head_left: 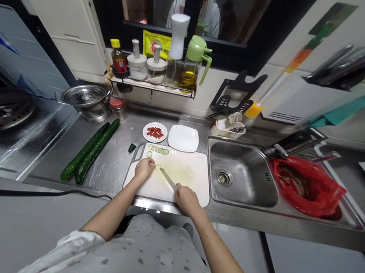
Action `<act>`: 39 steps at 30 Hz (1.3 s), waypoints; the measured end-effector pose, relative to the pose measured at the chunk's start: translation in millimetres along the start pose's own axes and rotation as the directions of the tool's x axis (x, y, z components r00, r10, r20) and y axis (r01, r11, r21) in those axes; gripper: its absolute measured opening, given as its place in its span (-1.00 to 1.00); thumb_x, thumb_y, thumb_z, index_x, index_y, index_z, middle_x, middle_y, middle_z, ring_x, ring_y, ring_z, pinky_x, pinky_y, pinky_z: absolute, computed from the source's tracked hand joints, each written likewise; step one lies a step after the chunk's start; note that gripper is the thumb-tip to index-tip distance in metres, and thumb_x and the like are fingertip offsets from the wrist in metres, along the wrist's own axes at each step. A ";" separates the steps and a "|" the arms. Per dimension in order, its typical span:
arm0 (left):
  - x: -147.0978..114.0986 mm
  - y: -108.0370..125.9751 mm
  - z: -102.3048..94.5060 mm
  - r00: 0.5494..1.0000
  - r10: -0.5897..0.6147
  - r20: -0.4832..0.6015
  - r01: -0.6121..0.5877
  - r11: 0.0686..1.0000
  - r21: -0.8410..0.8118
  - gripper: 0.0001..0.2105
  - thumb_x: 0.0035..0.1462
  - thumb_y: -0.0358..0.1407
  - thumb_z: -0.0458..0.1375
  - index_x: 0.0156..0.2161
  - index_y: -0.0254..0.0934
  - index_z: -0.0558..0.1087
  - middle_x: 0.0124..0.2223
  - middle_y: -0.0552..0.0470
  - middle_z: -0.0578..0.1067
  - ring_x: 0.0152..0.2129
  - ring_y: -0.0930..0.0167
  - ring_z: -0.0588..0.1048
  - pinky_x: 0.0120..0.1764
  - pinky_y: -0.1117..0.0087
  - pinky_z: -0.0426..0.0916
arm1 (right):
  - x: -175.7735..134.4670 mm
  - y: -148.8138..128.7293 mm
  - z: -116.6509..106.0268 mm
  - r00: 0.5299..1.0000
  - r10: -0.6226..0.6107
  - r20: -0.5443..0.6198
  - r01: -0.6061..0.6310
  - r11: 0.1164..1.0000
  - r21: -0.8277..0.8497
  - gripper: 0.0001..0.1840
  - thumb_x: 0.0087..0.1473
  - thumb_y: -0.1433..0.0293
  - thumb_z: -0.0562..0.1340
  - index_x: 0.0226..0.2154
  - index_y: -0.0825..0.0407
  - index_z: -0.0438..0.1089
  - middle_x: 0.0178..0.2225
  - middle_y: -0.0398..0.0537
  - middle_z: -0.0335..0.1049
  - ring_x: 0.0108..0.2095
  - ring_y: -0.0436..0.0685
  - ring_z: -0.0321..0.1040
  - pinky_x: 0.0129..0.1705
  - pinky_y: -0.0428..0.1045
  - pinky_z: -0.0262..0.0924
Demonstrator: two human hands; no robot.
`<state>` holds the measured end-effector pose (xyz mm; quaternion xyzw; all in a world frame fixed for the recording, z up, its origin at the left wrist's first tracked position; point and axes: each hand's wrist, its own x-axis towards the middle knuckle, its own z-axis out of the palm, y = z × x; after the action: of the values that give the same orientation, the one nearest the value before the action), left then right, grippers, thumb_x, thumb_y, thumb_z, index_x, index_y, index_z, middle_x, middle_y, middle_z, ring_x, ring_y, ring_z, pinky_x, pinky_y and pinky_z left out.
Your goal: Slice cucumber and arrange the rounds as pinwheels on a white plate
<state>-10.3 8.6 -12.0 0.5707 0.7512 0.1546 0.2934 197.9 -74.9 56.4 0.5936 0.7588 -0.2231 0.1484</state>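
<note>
Two long dark-green cucumbers (pixel 97 151) lie left; left hand (pixel 144 169), fingertips narrow, contents unclear, is beside a round pale-green slice (pixel 158 167) on the white rectangular cutting board (pixel 194 175). Steel-bladed knife (pixel 168 179) held in right hand (pixel 188 199); step judged slicing, another cut calling for fingertips clear of the edge.

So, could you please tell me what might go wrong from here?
The knife in the right hand has its tip close to the left hand, so a slip might nick it. The plate of red pieces sits close behind the cutting board; a nudge could spill them.
</note>
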 end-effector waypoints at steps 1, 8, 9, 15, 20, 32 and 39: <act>0.5 -0.2 0.3 1.000 -0.002 0.002 0.002 1.000 -0.003 -0.84 -0.01 -0.32 0.17 -0.27 -0.19 0.50 -0.32 0.08 0.56 -0.33 0.40 0.47 -0.31 0.45 0.22 | 0.3 -0.5 -0.7 1.000 0.002 0.009 -0.002 1.000 -0.001 -0.75 0.20 0.46 -0.04 -0.12 0.08 0.25 -0.24 0.15 0.44 -0.20 0.17 0.40 -0.29 -0.05 0.10; 2.5 -0.9 0.2 1.000 -0.012 0.015 0.012 1.000 0.003 -0.84 -0.01 -0.33 0.17 -0.26 -0.18 0.49 -0.32 0.08 0.55 -0.33 0.39 0.47 -0.31 0.45 0.23 | 4.6 -2.5 -2.5 1.000 -0.009 0.029 0.009 1.000 -0.005 -0.73 0.16 0.52 -0.03 -0.12 0.11 0.26 -0.26 0.15 0.44 -0.20 0.18 0.41 -0.29 -0.04 0.11; 2.8 -1.0 0.3 1.000 -0.013 0.016 0.013 1.000 0.004 -0.84 -0.01 -0.33 0.17 -0.26 -0.18 0.50 -0.32 0.08 0.55 -0.33 0.39 0.47 -0.31 0.45 0.23 | 5.6 -2.8 -2.7 0.999 -0.011 0.032 0.011 1.000 -0.005 -0.72 0.15 0.53 -0.03 -0.12 0.11 0.26 -0.26 0.15 0.44 -0.20 0.18 0.41 -0.29 -0.04 0.12; 5.3 -2.9 2.2 1.000 -0.007 0.020 0.007 1.000 0.008 -0.84 -0.02 -0.32 0.17 -0.26 -0.17 0.49 -0.33 0.08 0.54 -0.34 0.40 0.47 -0.31 0.45 0.23 | 12.9 -6.3 -7.1 0.998 -0.020 0.064 0.020 1.000 0.001 -0.71 0.12 0.55 0.01 -0.10 0.12 0.27 -0.25 0.15 0.44 -0.19 0.17 0.41 -0.26 -0.05 0.14; 7.5 -3.3 2.4 0.999 -0.016 0.030 0.015 1.000 0.011 -0.84 -0.03 -0.31 0.19 -0.27 -0.18 0.49 -0.34 0.08 0.54 -0.36 0.40 0.47 -0.33 0.46 0.23 | 20.1 -8.9 -11.0 0.998 -0.040 0.056 0.040 0.999 0.002 -0.68 0.12 0.58 -0.01 -0.10 0.13 0.29 -0.23 0.16 0.45 -0.16 0.15 0.40 -0.21 -0.04 0.17; 5.0 0.4 -2.5 0.999 -0.027 0.047 0.027 1.000 0.014 -0.84 -0.03 -0.31 0.19 -0.27 -0.18 0.49 -0.32 0.08 0.55 -0.34 0.41 0.48 -0.32 0.47 0.24 | 28.6 -11.3 -9.5 0.999 -0.040 0.035 0.041 0.999 -0.022 -0.66 0.12 0.59 -0.02 -0.10 0.14 0.31 -0.24 0.18 0.46 -0.15 0.16 0.42 -0.20 -0.04 0.20; 4.8 0.1 -2.4 0.999 -0.023 0.038 0.023 1.000 0.001 -0.86 -0.03 -0.30 0.20 -0.28 -0.19 0.48 -0.33 0.07 0.55 -0.34 0.40 0.48 -0.31 0.46 0.25 | 30.7 -14.4 -6.1 0.999 -0.022 0.030 0.023 1.000 -0.020 -0.65 0.12 0.60 -0.02 -0.08 0.15 0.32 -0.22 0.19 0.46 -0.13 0.16 0.41 -0.18 -0.03 0.21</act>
<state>-12.5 13.4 -11.3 0.5650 0.7521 0.1399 0.3091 176.5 -48.9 48.9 0.5802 0.7654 -0.2257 0.1631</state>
